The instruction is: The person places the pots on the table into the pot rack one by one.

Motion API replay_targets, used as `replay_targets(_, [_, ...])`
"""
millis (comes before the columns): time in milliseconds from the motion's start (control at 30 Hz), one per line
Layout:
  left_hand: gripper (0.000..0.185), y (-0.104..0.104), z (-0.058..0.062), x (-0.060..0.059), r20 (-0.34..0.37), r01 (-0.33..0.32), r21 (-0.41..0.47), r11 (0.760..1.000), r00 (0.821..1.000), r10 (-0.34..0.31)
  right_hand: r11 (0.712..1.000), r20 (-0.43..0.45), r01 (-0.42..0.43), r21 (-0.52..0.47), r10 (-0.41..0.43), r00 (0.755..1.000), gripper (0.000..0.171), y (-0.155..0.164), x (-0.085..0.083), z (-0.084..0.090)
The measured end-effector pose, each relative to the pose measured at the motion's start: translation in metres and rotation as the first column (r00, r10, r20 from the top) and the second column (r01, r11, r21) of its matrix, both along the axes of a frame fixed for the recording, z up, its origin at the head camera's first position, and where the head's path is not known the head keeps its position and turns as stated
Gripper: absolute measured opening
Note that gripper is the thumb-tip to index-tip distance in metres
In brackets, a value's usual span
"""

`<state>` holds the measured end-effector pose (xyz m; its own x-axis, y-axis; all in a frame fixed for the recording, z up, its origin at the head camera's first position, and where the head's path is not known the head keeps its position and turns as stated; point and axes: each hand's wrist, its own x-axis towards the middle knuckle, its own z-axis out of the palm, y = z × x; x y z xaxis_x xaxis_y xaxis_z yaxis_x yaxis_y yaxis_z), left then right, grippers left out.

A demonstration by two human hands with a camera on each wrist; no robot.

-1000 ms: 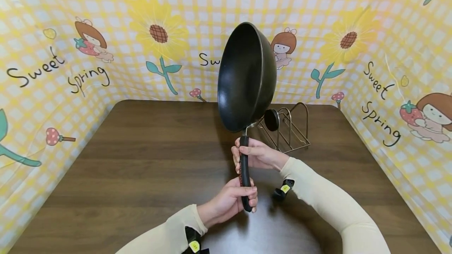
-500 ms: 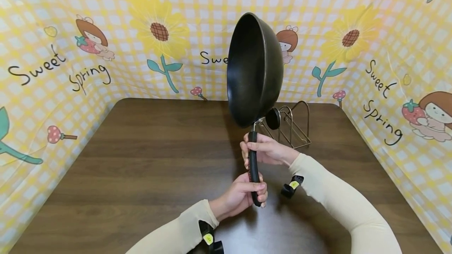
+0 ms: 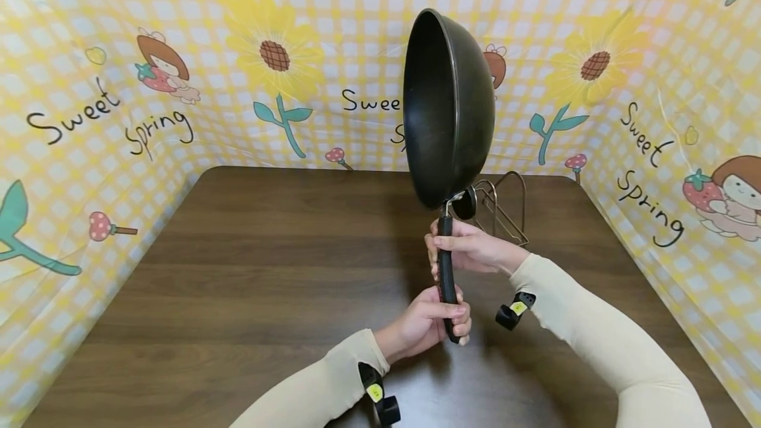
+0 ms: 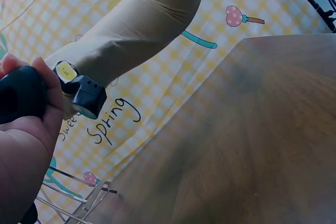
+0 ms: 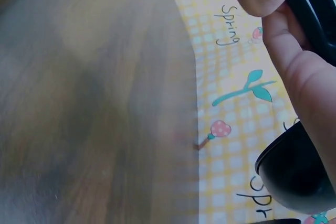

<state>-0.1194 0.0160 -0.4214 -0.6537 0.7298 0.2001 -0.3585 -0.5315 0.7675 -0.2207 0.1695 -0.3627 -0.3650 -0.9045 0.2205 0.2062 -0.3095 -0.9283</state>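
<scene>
Landmark: the black wok (image 3: 448, 107), held upright on edge above the wooden table (image 3: 250, 283), cooking side turned left, rounded underside turned right.

Left of the wok: only bare tabletop is seen, backed by the yellow checked backdrop (image 3: 178, 51) (sunflowers, "Sweet Spring" lettering).

Below the wok: its black handle (image 3: 446, 276) runs straight down from the bowl and is gripped by both hands, stacked one above the other.
- The lower end of the handle is clamped by the left hand (image 3: 429, 325), fingers curled round it; the handle tip sticks out just under the fingers. In the left wrist view the dark handle end (image 4: 18, 98) is seen against the palm.
- The upper part of the handle, just under the bowl, is gripped by the right hand (image 3: 470, 249), fingers wrapped round it. In the right wrist view the fingers (image 5: 294, 61) are seen closed over the dark handle, with the wok's rim below them.
- The hands are close together on the handle but not touching each other, as far as can be told.

Below and right of the wok: a wire rack (image 3: 505, 207) stands on the table, partly hidden behind the bowl and the right hand. A round black knob (image 3: 466, 202) is seen against the rack; what it belongs to cannot be told.

Cream sleeves (image 3: 594, 342) cover both forearms, each with a small black wrist device.
</scene>
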Motion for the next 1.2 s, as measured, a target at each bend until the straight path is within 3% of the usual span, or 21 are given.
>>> replay_targets(533, [0.03,0.022,0.003,-0.008,-0.026,0.071,0.058,0.996,0.997,-0.07,0.99,-0.048,0.084,0.116,-0.079,0.996,0.012,0.027,0.006,0.02])
replay_targets(1200, [0.036,0.058,0.005,-0.009,-0.059,0.139,0.131,0.982,0.989,-0.132,0.946,-0.153,0.231,0.227,-0.2,0.968,0.012,0.06,0.02,0.038])
